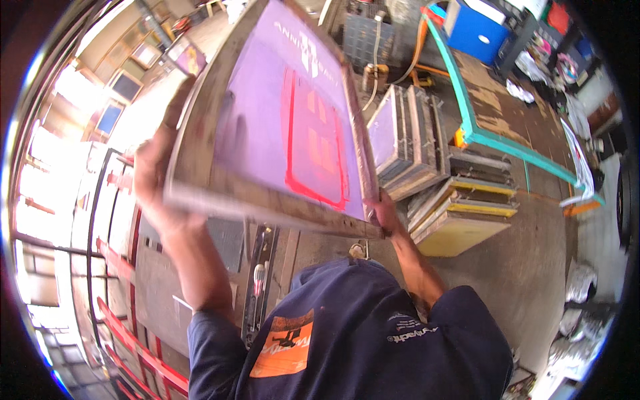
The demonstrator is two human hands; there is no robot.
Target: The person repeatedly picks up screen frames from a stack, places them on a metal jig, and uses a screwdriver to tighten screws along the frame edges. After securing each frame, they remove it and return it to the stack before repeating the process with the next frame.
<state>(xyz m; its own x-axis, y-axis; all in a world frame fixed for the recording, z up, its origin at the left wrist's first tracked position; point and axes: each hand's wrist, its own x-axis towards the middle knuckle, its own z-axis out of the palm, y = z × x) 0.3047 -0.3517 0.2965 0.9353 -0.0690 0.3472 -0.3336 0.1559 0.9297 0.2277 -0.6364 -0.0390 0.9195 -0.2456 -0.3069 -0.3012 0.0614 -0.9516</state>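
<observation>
A wooden-framed printing screen [257, 137] is raised in front of me, tilted, its purple mesh marked with a red outlined patch and pale lettering. Along the frame's left side, my left hand [155, 177] is closed around the wood; motion blurs it a little. At the lower right corner my right hand [385, 212] grips the frame, with some of its fingers hidden behind it.
Right of the held screen, several more framed screens [410, 137] lean together on the floor, beside others with yellow mesh [460, 230]. A teal-edged table [513, 157] stands beyond, near a blue box [477, 33]. Red rack bars [143, 357] run along the left.
</observation>
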